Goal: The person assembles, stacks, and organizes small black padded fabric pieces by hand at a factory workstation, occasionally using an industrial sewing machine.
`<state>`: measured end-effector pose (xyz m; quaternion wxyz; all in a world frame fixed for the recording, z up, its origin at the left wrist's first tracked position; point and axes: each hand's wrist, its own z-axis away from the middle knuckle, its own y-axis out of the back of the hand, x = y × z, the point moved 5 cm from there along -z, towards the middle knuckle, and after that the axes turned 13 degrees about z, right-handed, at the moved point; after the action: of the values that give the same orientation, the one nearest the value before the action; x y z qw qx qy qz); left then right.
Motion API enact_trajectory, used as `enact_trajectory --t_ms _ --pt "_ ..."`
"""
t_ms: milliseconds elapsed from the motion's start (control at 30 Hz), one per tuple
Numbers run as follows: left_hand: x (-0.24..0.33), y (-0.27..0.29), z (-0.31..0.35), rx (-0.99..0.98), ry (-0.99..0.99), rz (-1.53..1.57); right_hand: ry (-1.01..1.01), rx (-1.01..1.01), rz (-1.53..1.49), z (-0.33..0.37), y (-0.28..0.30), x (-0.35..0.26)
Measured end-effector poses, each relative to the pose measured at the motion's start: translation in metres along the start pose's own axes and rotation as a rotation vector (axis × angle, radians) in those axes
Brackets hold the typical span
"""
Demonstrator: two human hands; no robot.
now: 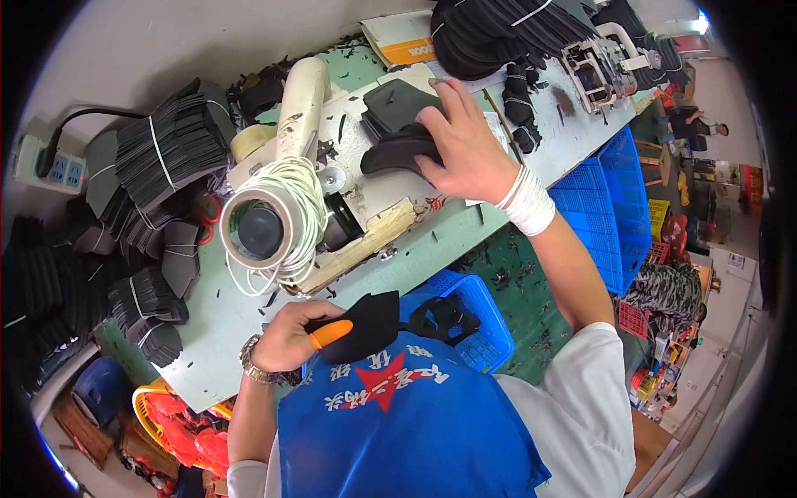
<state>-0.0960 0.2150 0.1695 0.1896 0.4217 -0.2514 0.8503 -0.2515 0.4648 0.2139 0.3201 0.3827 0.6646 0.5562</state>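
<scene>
My left hand, with an orange finger cover on the thumb, grips a flat black piece of material in front of the blue apron. Over the white machine bed, my right hand has its thumb and fingers closed around a curved black piece. Just behind that piece lies a small stack of dark flat pieces. White cord is wound round my right wrist. Left of the stack, the cream-coloured machine carries a looped bundle of white cord around its round end.
Tied bundles of dark pieces crowd the left of the table. Red-handled scissors lie beside them. A blue basket sits below the table edge, blue crates at right. Another machine stands far right; people are beyond.
</scene>
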Motion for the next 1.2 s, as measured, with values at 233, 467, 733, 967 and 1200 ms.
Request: enact_trajectory --t_ms 233,467,733,967,1200 --pt "0.003 0.005 0.007 0.000 -0.061 -0.052 -0.114 -0.066 -0.786 -0.021 0.025 0.027" --pt "0.014 -0.006 0.000 -0.056 -0.017 -0.057 -0.181 -0.284 -0.488 -0.039 -0.035 0.060" --pt "0.011 0.082 0.016 0.463 0.040 -0.389 -0.049 -0.346 0.045 -0.059 -0.031 0.003" --pt "0.003 0.117 0.076 0.315 -0.007 0.068 0.242 0.433 -0.030 -0.049 0.014 -0.035" --pt "0.013 0.075 -0.018 0.210 -0.133 -0.076 0.306 0.249 -0.248 -0.038 -0.052 -0.110"
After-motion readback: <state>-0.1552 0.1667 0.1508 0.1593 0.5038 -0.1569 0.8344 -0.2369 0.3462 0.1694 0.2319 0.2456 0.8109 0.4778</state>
